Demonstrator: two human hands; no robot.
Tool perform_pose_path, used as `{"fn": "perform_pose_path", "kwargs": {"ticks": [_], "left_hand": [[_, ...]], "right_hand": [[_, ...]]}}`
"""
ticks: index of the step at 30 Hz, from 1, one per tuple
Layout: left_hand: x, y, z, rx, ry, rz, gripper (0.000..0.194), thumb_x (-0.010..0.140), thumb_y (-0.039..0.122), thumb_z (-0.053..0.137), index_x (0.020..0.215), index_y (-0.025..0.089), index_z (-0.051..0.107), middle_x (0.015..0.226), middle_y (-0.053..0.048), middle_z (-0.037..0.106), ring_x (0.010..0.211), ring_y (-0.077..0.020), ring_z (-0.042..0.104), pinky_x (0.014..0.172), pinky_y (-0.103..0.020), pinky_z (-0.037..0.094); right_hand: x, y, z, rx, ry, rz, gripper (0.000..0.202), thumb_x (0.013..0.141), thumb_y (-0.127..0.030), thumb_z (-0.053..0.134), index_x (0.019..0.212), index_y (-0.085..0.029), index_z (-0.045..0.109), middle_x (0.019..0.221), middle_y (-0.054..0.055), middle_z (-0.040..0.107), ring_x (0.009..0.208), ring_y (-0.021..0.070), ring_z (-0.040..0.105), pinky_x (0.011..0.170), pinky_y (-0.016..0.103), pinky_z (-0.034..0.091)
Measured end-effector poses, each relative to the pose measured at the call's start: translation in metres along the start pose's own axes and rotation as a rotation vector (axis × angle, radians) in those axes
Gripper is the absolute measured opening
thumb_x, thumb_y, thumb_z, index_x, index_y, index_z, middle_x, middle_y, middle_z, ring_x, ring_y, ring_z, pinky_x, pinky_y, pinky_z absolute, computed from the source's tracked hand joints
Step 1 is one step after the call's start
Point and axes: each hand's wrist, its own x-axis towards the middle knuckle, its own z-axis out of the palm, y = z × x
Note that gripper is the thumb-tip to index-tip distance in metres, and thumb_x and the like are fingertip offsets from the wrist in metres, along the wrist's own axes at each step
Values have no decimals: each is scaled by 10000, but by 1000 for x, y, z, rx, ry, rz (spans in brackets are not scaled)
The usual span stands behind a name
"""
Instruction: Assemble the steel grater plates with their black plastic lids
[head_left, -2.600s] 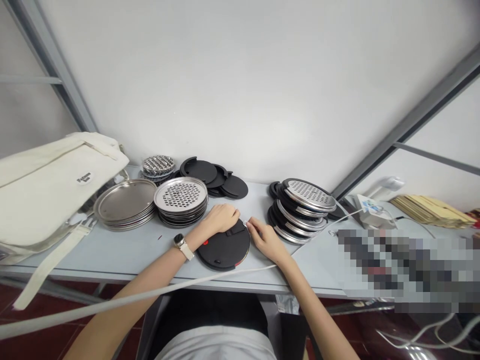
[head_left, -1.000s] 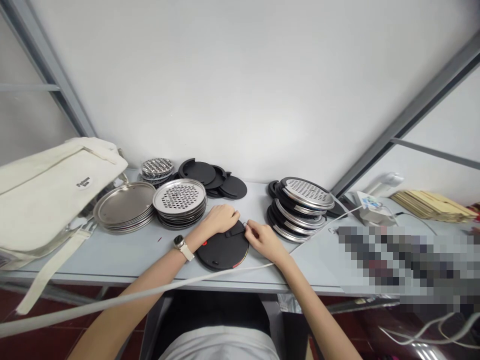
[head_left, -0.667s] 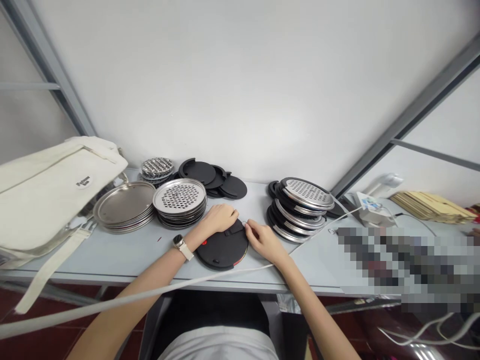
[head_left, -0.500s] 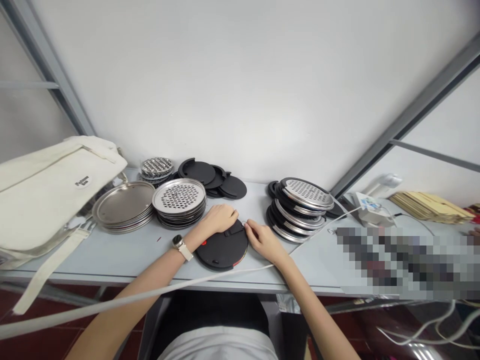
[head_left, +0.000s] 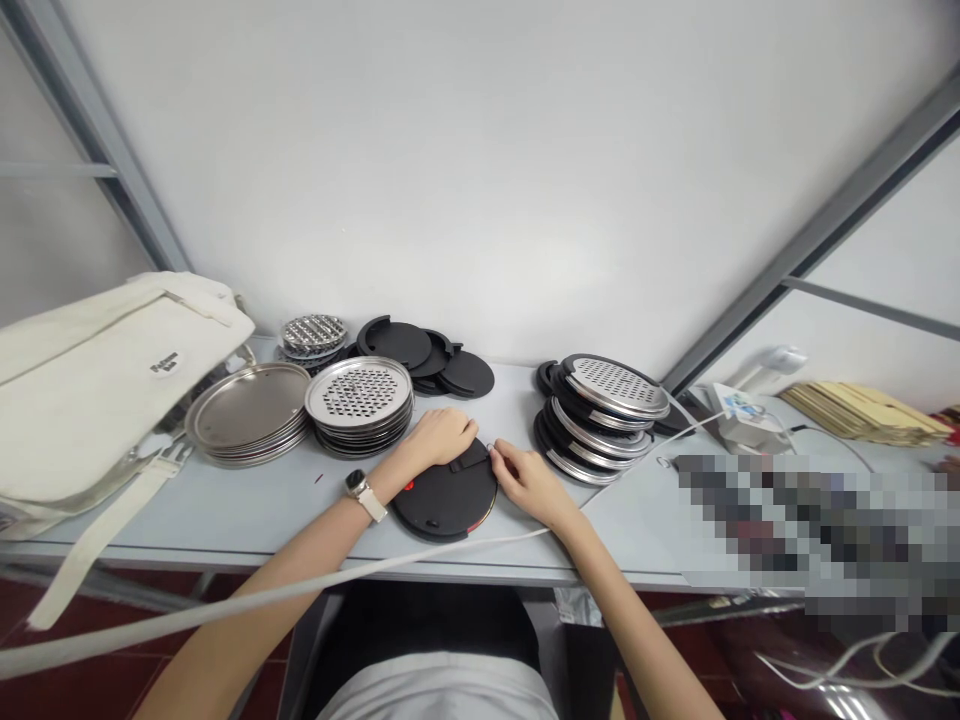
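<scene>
A black round disc [head_left: 442, 500] with a red spot and a red-and-yellow edge lies near the front of the table. My left hand [head_left: 442, 437] rests with curled fingers on its upper edge. At the disc's upper right, my right hand [head_left: 525, 482] pinches a small metal ring [head_left: 490, 448]. To the left stand a stack of perforated metal plates [head_left: 358, 395] and a stack of plain metal plates [head_left: 247, 408]. Black discs and metal plates form another stack [head_left: 615, 390] to the right.
Black holders [head_left: 397, 345] and small graters [head_left: 313, 335] lie at the back. A white bag [head_left: 112, 380] stands at the left. A white cable [head_left: 330, 578] crosses before my arms. Yellow sheets [head_left: 862, 412] and a white box [head_left: 750, 425] are at the right.
</scene>
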Motion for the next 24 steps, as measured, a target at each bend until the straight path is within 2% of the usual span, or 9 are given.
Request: {"fn": "perform_pose_path", "kwargs": {"ticks": [10,24], "left_hand": [[-2,4,-2,-11,-29,28,439,925,357,297,791,159,666,874,-141,685,830,-237,650,749,-329,420],[-2,5,-3,-25,-28,7,435,921,351,308,801,149,674,868,-145,687,838,-236,649,745,-321,416]], "right_hand": [[1,-1,-3,5,-19,-22,287,970,-302,314,706,-214,385,550,-53,369,503,116,401,544,249,270],[2,3,-2,58,-47,26,328,927,-291,353,617,-203,289,516,-66,295,484,94,308,504,241,232]]}}
